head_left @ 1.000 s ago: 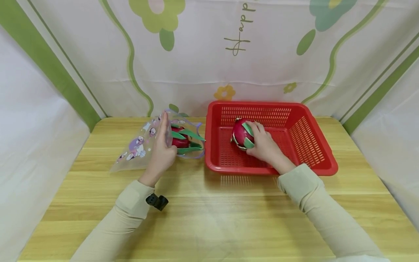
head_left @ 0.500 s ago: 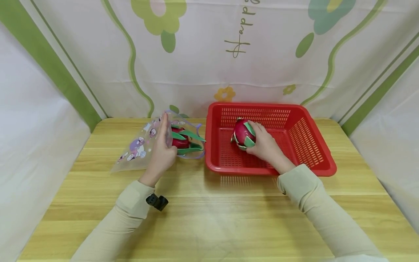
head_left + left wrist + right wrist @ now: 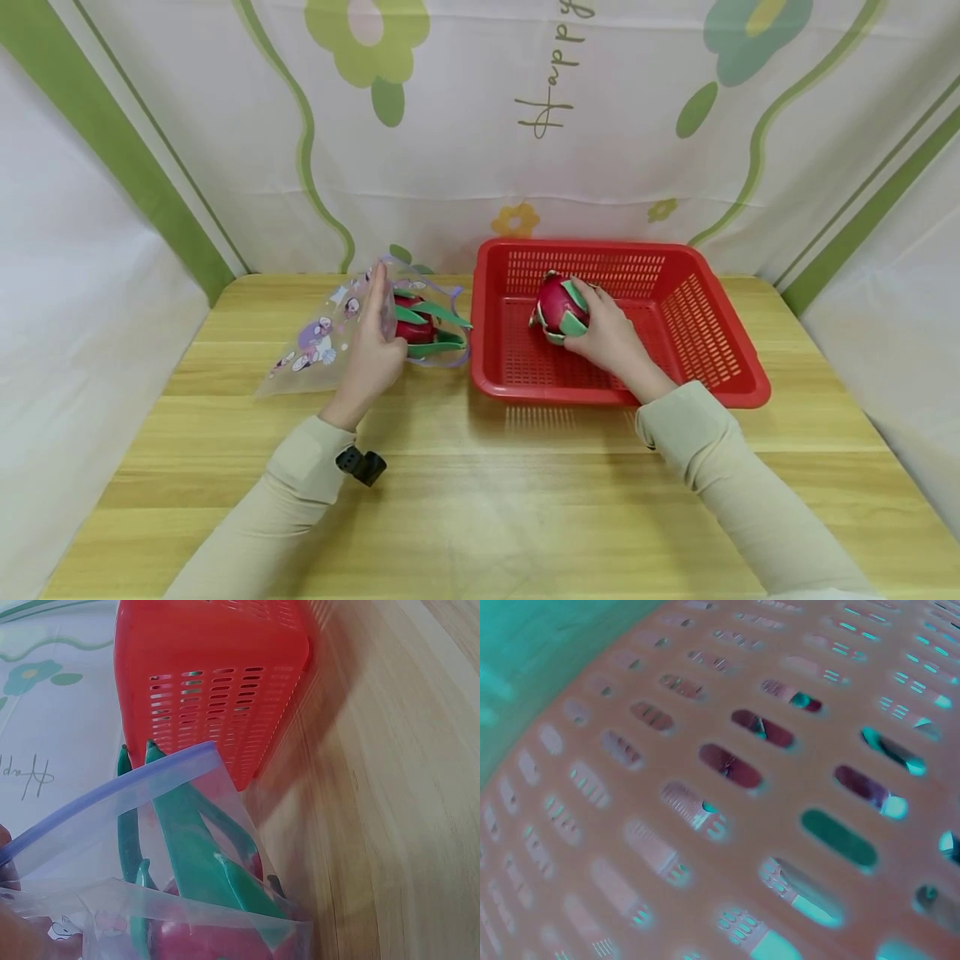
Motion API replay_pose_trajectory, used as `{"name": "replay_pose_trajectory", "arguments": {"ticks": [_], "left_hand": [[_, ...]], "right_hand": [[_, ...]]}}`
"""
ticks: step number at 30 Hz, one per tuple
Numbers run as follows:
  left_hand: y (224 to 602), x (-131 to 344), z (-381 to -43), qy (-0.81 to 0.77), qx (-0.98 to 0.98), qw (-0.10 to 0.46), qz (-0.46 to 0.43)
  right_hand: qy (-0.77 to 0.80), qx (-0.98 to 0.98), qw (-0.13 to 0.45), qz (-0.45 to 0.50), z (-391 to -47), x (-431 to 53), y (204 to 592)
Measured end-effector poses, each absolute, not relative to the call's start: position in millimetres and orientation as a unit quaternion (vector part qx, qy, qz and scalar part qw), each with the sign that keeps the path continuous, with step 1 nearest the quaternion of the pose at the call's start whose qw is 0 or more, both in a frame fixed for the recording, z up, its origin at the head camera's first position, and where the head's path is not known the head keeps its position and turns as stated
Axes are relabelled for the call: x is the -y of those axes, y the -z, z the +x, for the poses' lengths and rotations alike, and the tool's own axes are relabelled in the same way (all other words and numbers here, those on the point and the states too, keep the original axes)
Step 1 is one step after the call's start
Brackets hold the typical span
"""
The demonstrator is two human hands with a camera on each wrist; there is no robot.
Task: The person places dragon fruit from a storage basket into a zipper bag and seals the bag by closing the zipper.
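My left hand (image 3: pixel 367 350) holds the near lip of a clear zip bag (image 3: pixel 311 354), printed with purple and white figures, at its mouth. Part of the fingers shows at the lower left in the left wrist view. Inside that bag lies a red dragon fruit (image 3: pixel 415 325), its long green leaves (image 3: pixel 191 847) pointing out through the opening under the purple zip strip (image 3: pixel 112 793). My right hand (image 3: pixel 609 337) grips another dragon fruit (image 3: pixel 558 302) inside the red basket (image 3: pixel 558 392). In the right wrist view the slotted basket wall (image 3: pixel 697 727) hides that hand, and bits of green and dark red show through.
The basket stands right against the bag's mouth, at the back of the wooden table (image 3: pixel 480 492). Behind the table hangs a white curtain (image 3: pixel 450 150) with flowers and lettering. A black strap (image 3: pixel 362 465) sits at my left cuff.
Both hands, the bag and the basket stay nearly as they were. The head view has tilted slightly up, so everything sits a little lower in it.
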State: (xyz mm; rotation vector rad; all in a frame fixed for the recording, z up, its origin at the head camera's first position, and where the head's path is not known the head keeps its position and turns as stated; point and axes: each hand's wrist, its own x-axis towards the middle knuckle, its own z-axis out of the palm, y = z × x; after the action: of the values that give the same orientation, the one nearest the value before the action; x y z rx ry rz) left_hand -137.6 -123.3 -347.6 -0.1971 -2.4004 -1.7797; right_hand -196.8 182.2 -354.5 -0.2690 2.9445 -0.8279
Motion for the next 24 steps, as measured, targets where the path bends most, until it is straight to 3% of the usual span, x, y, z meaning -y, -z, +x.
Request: {"name": "replay_pose_trajectory", "arguments": {"ticks": [24], "left_hand": [[345.9,123.9,-136.7,0.596,0.797,0.069,-0.062]], "right_hand": [[0.335,-0.941,0.027,-0.037,-192.7,-183.5,349.0]]}}
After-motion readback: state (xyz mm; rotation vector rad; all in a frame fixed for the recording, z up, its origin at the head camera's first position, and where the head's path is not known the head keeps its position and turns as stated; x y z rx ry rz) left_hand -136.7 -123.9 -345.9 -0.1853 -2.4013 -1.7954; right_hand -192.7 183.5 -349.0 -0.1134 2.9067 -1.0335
